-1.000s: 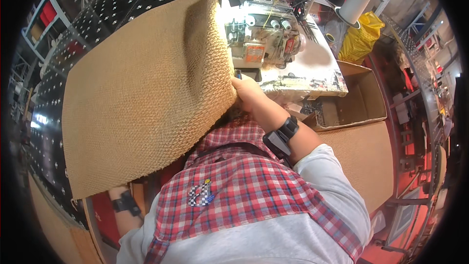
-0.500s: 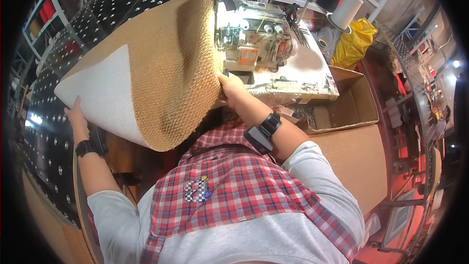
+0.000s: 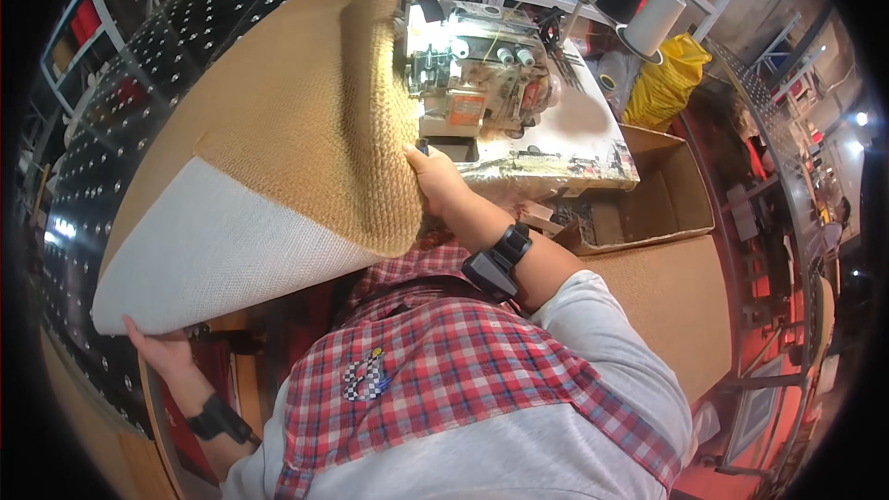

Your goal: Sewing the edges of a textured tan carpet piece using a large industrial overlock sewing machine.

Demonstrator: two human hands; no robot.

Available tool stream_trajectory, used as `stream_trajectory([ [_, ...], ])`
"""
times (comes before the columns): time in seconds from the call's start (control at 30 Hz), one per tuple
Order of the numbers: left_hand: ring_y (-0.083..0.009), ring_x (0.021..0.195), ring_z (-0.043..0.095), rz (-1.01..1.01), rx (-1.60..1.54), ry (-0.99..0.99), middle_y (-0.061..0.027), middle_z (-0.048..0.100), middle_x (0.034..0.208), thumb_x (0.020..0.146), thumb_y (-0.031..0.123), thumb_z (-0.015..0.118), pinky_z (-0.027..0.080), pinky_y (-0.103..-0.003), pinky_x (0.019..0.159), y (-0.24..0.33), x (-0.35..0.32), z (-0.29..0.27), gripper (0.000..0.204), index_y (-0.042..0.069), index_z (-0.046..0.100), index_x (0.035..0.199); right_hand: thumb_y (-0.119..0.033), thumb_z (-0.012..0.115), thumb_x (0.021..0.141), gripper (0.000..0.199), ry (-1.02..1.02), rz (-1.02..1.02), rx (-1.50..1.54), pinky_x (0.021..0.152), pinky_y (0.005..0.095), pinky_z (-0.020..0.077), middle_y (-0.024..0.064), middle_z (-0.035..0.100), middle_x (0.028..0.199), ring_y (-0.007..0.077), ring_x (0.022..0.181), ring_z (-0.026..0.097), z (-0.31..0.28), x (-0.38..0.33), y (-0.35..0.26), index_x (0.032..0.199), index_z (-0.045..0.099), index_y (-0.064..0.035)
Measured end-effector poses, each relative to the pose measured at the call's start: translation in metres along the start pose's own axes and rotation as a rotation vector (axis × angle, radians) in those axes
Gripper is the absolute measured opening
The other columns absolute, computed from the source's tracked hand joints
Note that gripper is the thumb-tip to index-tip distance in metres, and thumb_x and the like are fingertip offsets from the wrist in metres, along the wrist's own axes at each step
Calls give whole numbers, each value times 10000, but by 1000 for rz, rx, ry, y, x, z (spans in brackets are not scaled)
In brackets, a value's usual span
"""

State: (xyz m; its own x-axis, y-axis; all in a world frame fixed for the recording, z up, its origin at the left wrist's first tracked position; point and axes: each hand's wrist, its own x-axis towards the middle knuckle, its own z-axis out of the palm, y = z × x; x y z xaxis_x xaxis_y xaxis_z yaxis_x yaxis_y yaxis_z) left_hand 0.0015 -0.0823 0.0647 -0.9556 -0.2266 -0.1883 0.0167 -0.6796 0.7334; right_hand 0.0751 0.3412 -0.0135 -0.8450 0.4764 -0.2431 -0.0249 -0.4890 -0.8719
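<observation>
Apron (image 3: 407, 352), red plaid, sits nearest me. Beyond it, my left hand (image 3: 164, 350) is closed on the near-left end of a folded flap of the tan woven mat (image 3: 269, 102); the flap lies white backing (image 3: 227, 236) up. My right hand (image 3: 442, 183) is clamped on the mat's curled right edge, thumb on top, just beside the sewing machine (image 3: 486, 83). The mat extends away from me over the black studded table (image 3: 97, 245), left of the machine. I judge the step in hand to be turning and aligning the mat at the machine. The next move, I judge, calls for my left hand to unfold the flap while my right steadies the edge. Right of the machine stands an open cardboard box (image 3: 648, 233); farther back are a yellow bag (image 3: 667, 83) and a white thread cone (image 3: 657, 18).
</observation>
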Motion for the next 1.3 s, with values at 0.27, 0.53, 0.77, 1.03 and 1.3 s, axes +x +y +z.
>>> stream_trajectory([
  [0.27, -245, 1133, 389, 129, 10, -28, -121, 378, 1246, 829, 354, 480, 341, -373, 937, -16, -28, -4, 580, 21, 281, 1260, -227, 479, 848, 295, -21, -22, -72, 664, 301, 432, 95, 574, 866, 170, 739, 545, 2, -10, -2, 1008, 497, 21],
  [0.53, -235, 1131, 391, 153, -5, -93, -117, 376, 1255, 857, 318, 449, 340, -352, 949, -38, -38, 2, 529, 19, 283, 1260, -188, 538, 822, 287, 49, 5, -505, 708, 280, 421, 94, 582, 897, 150, 779, 545, 20, -45, -43, 1000, 527, 38],
  [0.77, -205, 1027, 463, 155, 134, -145, -106, 426, 1199, 872, 333, 424, 425, -284, 775, -52, -45, 1, 490, 48, 296, 1251, -168, 595, 770, 192, -21, 29, -566, 393, 247, 378, 39, 533, 636, 109, 455, 469, 11, -40, -36, 843, 534, -2],
  [1.03, -229, 1057, 461, 111, 208, -312, -113, 413, 1219, 869, 327, 441, 433, -335, 831, -69, -38, -17, 513, 52, 266, 1265, -236, 616, 757, 225, -139, 171, -570, 382, 222, 358, 31, 510, 577, 104, 428, 456, 5, -43, -24, 809, 519, -40],
  [1.3, -273, 1168, 352, -31, 98, -454, -88, 277, 1329, 795, 560, 400, 389, -438, 885, -87, -52, 16, 710, 141, 169, 1319, -221, 611, 757, 193, -168, 216, -389, 372, 221, 324, -4, 460, 556, 79, 413, 398, -2, -62, -17, 789, 489, -76],
])
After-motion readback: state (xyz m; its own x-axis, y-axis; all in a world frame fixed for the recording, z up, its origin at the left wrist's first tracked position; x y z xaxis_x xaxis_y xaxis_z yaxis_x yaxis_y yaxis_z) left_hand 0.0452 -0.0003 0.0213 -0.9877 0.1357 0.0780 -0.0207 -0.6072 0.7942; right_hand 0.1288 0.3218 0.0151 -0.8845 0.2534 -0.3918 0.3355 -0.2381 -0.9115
